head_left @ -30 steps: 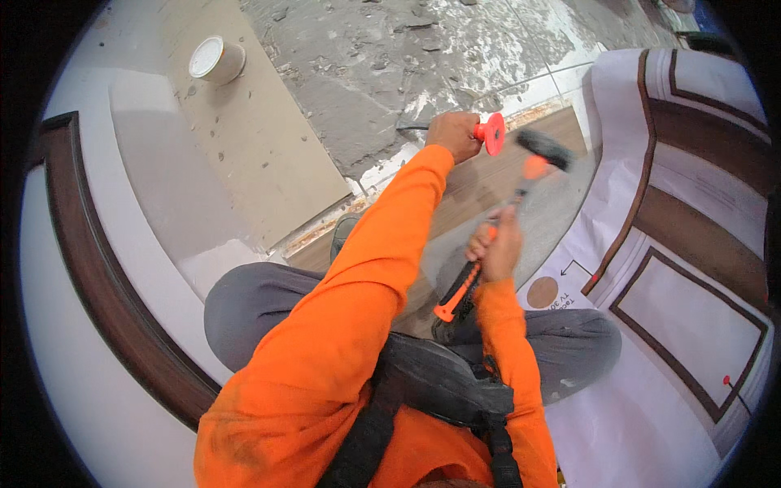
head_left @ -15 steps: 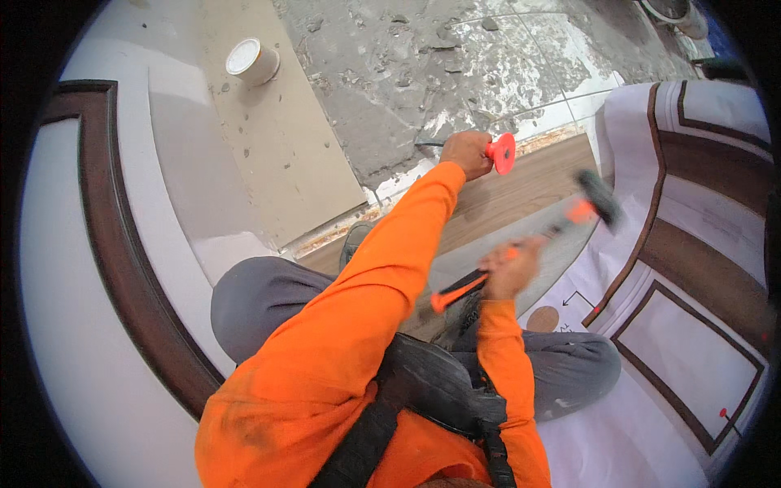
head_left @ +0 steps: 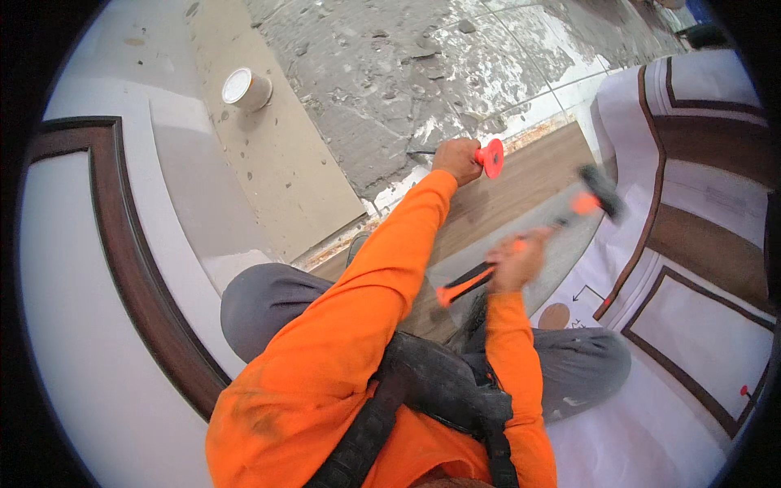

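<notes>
Scattered dark fragments (head_left: pixel 466 26) lie on the chipped grey floor (head_left: pixel 342 106) at upper centre; at upper left, a beige board (head_left: pixel 285 171) carries a white tub (head_left: pixel 247 89). A wood-grain strip (head_left: pixel 517 180) crosses mid-frame.

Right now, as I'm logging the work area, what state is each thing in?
Left hand: closed around the chisel.
Chisel: gripped, red guard uncovered.
Right hand: closed around the hammer's handle.
Hammer: head blurred, apart from the chisel.
White tub: upright on the beige board; lidded or not, unclear.
Grey surface: broken up, fragments scattered.
Printed sheet: spread out, creased.
</notes>
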Available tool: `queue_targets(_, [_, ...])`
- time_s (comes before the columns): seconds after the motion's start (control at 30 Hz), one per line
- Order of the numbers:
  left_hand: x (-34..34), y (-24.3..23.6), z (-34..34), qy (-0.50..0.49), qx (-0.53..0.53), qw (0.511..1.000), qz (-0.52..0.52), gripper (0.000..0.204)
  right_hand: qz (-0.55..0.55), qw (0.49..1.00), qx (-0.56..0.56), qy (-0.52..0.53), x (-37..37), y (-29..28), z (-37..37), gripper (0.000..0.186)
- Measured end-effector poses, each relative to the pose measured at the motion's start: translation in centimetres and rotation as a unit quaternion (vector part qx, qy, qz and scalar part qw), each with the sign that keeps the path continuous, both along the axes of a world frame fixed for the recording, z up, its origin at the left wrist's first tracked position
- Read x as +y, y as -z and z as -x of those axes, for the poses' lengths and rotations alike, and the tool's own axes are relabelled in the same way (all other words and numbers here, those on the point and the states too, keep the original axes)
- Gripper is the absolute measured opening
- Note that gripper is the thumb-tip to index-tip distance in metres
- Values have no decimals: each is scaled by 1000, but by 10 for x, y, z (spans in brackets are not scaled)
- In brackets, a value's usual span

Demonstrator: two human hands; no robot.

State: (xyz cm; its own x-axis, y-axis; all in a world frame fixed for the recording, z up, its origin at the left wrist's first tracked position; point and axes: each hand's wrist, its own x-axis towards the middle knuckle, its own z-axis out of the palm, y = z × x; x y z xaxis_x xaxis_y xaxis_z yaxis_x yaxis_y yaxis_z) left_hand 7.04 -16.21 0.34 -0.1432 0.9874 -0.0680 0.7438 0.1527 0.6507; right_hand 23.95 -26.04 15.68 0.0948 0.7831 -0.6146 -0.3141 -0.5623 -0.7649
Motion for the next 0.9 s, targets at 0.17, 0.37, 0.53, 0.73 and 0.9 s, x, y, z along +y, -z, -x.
queue_targets(0.17, [-6, 7, 5, 22, 45, 998, 26, 20, 132, 982, 57, -123, -3, 7, 1, 47])
queue_targets(0.37, [-10, 4, 6, -28, -15, 999, 0, 22, -6, 997, 72, 39, 24, -25, -23, 48])
queue_targets(0.53, [-12, -16, -9, 24, 12, 1000, 15, 22, -20, 993, 97, 70, 20, -34, -35, 47])
queue_targets(0.73, [-24, -11, -18, 11, 16, 999, 34, 23, 34, 995, 90, 22, 5, -23, -30, 48])
queue_targets(0.9, [-46, -7, -16, 70, 37, 997, -1, 27, 61, 996, 63, -11, -17, -24, -18, 51])
